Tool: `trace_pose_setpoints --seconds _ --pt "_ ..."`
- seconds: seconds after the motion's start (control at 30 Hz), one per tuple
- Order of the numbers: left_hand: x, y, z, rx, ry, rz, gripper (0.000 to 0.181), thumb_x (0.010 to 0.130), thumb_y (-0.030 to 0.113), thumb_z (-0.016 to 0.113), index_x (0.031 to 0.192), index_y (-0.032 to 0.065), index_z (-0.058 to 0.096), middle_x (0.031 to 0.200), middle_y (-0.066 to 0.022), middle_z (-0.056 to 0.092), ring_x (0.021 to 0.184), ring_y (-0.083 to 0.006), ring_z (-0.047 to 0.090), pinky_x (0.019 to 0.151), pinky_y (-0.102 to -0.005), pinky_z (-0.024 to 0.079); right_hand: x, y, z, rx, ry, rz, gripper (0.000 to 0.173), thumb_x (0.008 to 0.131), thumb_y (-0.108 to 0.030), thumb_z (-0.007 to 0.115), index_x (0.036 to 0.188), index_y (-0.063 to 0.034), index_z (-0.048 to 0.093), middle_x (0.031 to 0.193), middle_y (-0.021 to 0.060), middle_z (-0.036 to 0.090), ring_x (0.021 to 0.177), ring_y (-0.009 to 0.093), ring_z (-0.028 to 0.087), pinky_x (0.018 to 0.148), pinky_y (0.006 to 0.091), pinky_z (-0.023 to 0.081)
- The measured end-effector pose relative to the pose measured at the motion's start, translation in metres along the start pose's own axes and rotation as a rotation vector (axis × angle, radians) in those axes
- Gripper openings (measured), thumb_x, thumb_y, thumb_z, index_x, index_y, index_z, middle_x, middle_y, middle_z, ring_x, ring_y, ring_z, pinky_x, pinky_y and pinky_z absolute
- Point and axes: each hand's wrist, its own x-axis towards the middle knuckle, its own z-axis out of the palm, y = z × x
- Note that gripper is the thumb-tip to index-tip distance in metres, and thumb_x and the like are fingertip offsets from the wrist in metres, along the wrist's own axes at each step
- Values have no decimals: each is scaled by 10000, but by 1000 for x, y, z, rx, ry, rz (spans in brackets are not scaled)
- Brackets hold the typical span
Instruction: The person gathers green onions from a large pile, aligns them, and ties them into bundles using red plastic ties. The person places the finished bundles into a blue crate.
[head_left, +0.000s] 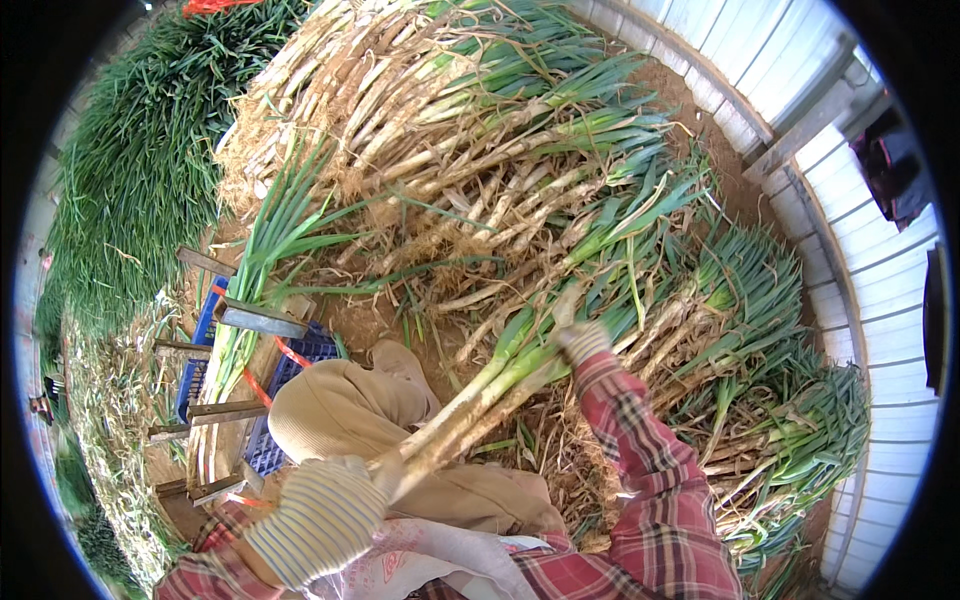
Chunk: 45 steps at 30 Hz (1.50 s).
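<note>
In a striped knit glove, my left hand (322, 517) grips the lower, root-end part of a few long green onions (465, 401). The stalks slant up and away across my lap, their green tops to the upper right. Motion blurs my gloved right hand (581, 341), which is closed at the leafy end on what looks like an outer leaf. To the left, a wooden rack (229, 409) with short posts holds trimmed green onions (259, 262), white stems towards me. A grey block (262, 316) lies across them.
Untrimmed green onions (420, 112) are heaped ahead, with more bundles (750, 300) on the right. A big pile of upright green tops (135, 165) stands at far left. Blue plastic crate (296, 360) and orange-red strap (259, 388) are by the rack. A white panelled wall (840, 225) curves along the right.
</note>
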Motion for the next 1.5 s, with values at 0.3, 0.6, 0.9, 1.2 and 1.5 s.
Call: trace_pose_setpoints --seconds 0.3,0.6,0.9,1.2,1.5 --pt "-37 -62 -28 -1522 -67 -359 644 651 291 771 1187 -25 606 942 -100 685 825 -172 652 734 -315 521 -72 136 -55 1421 686 525 231 883 -101 623 1100 -27 646 890 91 670 680 140 607 535 211 547" --pt "-45 -45 -7 -1777 102 -514 666 624 147 737 1216 -92 547 1068 -140 655 926 -216 645 781 -345 566 -107 -5 60 1107 30 -21 430 835 -151 719 1221 -12 589 960 190 687 610 151 633 517 257 559" --pt "-45 -37 -8 -1804 104 -479 618 680 165 743 1207 -99 554 1040 -155 667 869 -206 660 770 -287 534 -112 -58 48 1183 -379 -37 389 892 -244 640 1206 -15 620 995 174 693 889 241 655 747 372 563" --pt "-67 -60 11 -1785 175 -487 602 652 184 755 1159 -89 582 990 -136 669 770 -195 651 702 -280 538 -112 73 -47 367 56 582 502 915 -221 591 1371 -80 436 1101 137 630 753 168 603 683 267 566" --pt "-70 -55 25 -1770 118 -487 544 699 154 733 1179 -66 601 951 -99 665 794 -145 630 715 -245 509 -97 -111 58 125 -167 -151 623 857 -522 592 1070 61 653 881 218 681 843 291 670 771 417 525"
